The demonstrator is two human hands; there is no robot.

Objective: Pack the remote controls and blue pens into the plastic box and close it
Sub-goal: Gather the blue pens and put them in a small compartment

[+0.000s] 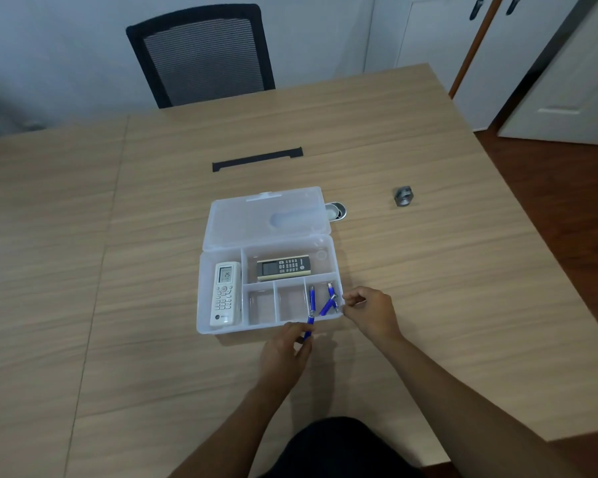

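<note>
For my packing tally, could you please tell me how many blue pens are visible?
4: three in the box's near-right compartment, one in the left hand.

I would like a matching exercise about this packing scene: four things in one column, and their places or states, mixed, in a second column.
Things:
1. white remote
2. dark remote
3. box lid
4. pen in the left hand

Places or states:
A. open, lying back on the table
B. long compartment at the left of the box
C. crossing the box's near wall, half outside
D. wide compartment at the back of the box

Pairs: 1-B, 2-D, 3-A, 4-C
</note>
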